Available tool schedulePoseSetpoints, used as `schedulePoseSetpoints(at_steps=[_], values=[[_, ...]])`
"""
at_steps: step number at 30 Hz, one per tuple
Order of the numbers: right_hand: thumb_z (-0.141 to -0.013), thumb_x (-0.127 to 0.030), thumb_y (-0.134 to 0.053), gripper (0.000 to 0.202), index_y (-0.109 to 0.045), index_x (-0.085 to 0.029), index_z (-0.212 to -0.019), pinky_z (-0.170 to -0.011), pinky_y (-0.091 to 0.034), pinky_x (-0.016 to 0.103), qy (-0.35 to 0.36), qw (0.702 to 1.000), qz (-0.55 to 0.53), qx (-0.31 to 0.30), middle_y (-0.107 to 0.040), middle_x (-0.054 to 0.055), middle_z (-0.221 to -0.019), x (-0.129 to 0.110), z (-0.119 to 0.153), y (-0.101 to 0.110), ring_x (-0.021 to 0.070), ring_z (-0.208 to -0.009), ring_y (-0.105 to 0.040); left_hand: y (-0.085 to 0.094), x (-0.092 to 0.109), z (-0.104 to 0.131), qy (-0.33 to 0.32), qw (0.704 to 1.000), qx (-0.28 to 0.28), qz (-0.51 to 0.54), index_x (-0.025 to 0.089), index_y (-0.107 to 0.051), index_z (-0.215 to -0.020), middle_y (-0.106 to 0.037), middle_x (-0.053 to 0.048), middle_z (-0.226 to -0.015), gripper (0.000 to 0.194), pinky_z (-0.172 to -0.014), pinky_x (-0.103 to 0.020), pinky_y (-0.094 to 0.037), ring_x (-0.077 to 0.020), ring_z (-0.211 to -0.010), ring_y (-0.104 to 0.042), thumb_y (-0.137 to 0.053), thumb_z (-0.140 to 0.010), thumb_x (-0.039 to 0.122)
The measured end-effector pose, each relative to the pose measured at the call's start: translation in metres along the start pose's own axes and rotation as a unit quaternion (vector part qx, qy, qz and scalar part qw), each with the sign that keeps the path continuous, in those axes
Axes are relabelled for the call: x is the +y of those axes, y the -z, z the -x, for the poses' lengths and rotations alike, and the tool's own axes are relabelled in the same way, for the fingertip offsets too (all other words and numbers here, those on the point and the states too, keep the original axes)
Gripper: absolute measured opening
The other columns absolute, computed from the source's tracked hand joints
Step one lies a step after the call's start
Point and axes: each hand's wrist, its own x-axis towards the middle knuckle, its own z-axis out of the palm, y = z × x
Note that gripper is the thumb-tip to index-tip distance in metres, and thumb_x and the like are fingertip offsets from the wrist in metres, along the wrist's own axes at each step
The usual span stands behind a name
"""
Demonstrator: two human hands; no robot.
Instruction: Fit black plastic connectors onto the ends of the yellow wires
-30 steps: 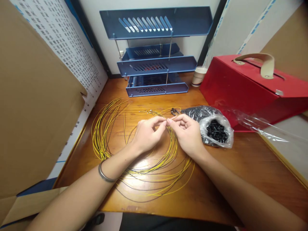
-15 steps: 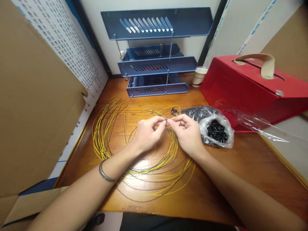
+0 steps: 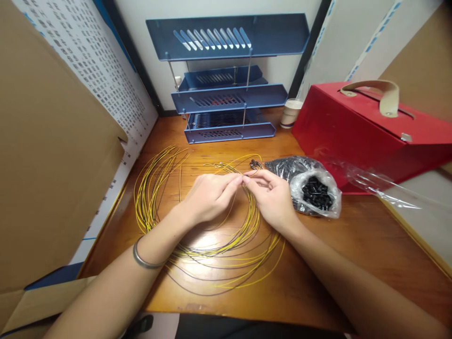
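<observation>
My left hand (image 3: 212, 195) and my right hand (image 3: 271, 193) meet fingertip to fingertip above the table, both closed in a pinch on a thin wire. The exact piece between the fingertips is mostly hidden. Beneath them lies a coiled bundle of yellow and black wires (image 3: 247, 226), with small metal tips (image 3: 219, 165) at its far ends. A second bundle of wires (image 3: 144, 202) curves on the left, partly behind my left forearm. Just beyond my right hand sit a few small dark parts (image 3: 254, 164).
A clear plastic bag (image 3: 334, 207) of small black pieces (image 3: 317, 193) lies right of my hands. Behind it stand a red box (image 3: 353, 136) with a strap handle and a paper cup (image 3: 291, 113). A blue tiered tray rack (image 3: 229, 136) is at the back; cardboard (image 3: 52, 141) borders the left.
My left hand has turned slightly, its fingers drawn closer around the pinch, and its wrist has shifted a little left. The fingertips still meet. The whole view has shifted slightly.
</observation>
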Motion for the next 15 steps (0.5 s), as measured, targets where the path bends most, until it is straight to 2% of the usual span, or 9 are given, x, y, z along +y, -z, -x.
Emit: schedulePoseSetpoints(at_steps=[2,4,6,8,11,15], values=[[-0.078,-0.034,-0.079,0.019,-0.071,-0.018,-0.086,-0.073,-0.06,0.03,0.001,1.0,-0.003,0.012,-0.076,0.007,-0.086,-0.002,0.0,-0.001,0.0189,-0.08,-0.073,0.014,-0.009,-0.001,0.03,0.992,-0.011,-0.124,0.026,-0.076,-0.104,-0.079,-0.007,-0.092,0.045,-0.066,-0.032,-0.046,-0.0262,-0.079,-0.073,-0.035,-0.103,0.044],[-0.077,-0.036,-0.079,0.021,-0.07,-0.019,-0.085,-0.071,-0.059,0.03,-0.003,1.0,-0.007,0.026,-0.075,0.007,-0.087,-0.003,0.0,0.0,0.0187,-0.08,-0.072,0.032,-0.023,0.0,0.115,0.964,0.003,-0.24,0.026,-0.076,-0.108,-0.079,-0.01,-0.091,0.04,-0.068,-0.036,-0.048,-0.0326,-0.083,-0.074,-0.042,-0.099,0.046],[-0.076,-0.038,-0.079,0.023,-0.069,-0.019,-0.084,-0.065,-0.057,0.029,-0.012,0.999,-0.012,0.035,-0.074,0.007,-0.085,-0.004,-0.001,0.0,0.0184,-0.078,-0.07,0.048,-0.041,0.003,0.213,0.93,0.003,-0.3,0.027,-0.077,-0.109,-0.079,-0.012,-0.097,0.035,-0.07,-0.04,-0.051,-0.0369,-0.088,-0.073,-0.049,-0.094,0.044],[-0.076,-0.038,-0.079,0.024,-0.069,-0.019,-0.085,-0.059,-0.054,0.027,-0.018,0.999,-0.015,0.037,-0.072,0.007,-0.082,-0.005,-0.001,0.001,0.0179,-0.075,-0.068,0.061,-0.057,0.006,0.29,0.899,-0.001,-0.327,0.023,-0.078,-0.101,-0.078,-0.016,-0.097,0.039,-0.071,-0.044,-0.052,-0.04,-0.09,-0.072,-0.045,-0.094,0.042],[-0.076,-0.037,-0.079,0.024,-0.069,-0.018,-0.086,-0.052,-0.048,0.025,-0.022,0.999,-0.017,0.034,-0.071,0.006,-0.08,-0.005,-0.001,0.002,0.0166,-0.07,-0.065,0.065,-0.073,0.007,0.339,0.882,-0.016,-0.326,0.019,-0.076,-0.102,-0.076,-0.021,-0.104,0.048,-0.073,-0.05,-0.053,-0.0438,-0.096,-0.071,-0.037,-0.096,0.046],[-0.075,-0.038,-0.079,0.025,-0.069,-0.017,-0.086,-0.051,-0.045,0.023,-0.028,0.999,-0.02,0.03,-0.07,0.005,-0.079,-0.005,-0.001,0.001,0.0155,-0.069,-0.064,0.053,-0.088,0.002,0.352,0.88,-0.074,-0.311,0.02,-0.071,-0.114,-0.073,-0.02,-0.115,0.048,-0.081,-0.049,-0.054,-0.0417,-0.105,-0.07,-0.032,-0.096,0.044]])
